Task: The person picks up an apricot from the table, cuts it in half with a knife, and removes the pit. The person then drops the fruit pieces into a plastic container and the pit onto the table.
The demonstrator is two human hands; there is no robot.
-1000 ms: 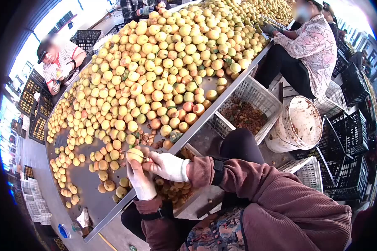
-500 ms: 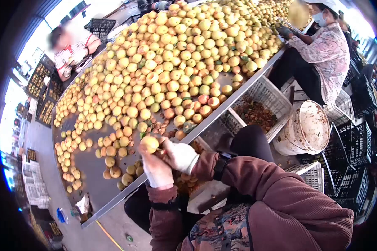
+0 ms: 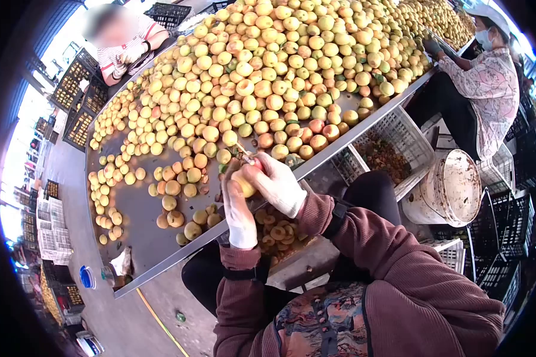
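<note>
Over the near edge of the sorting table (image 3: 138, 235), my two gloved hands are close together. My left hand (image 3: 237, 211) is closed round a yellow apricot (image 3: 244, 185), which the fingers partly cover. My right hand (image 3: 278, 184) presses against the same fruit and grips a thin stick-like tool (image 3: 242, 149) with a pale yellow shaft; its working end is hidden. A big heap of whole apricots (image 3: 238, 89) covers the table beyond my hands. Below them, halved apricots (image 3: 277, 233) lie in a container by my lap.
A white crate (image 3: 412, 143) with brown scraps stands right of my knee, beside a stained white bucket (image 3: 446, 187). Black crates (image 3: 503, 223) are stacked farther right. One co-worker (image 3: 482, 83) sits at the right, another (image 3: 122, 47) across the table at the left.
My view has shifted, so the scene sits differently. My right hand has come over the apricot, and the tool's pale shaft now sticks up. The apricot is more covered by my fingers.
</note>
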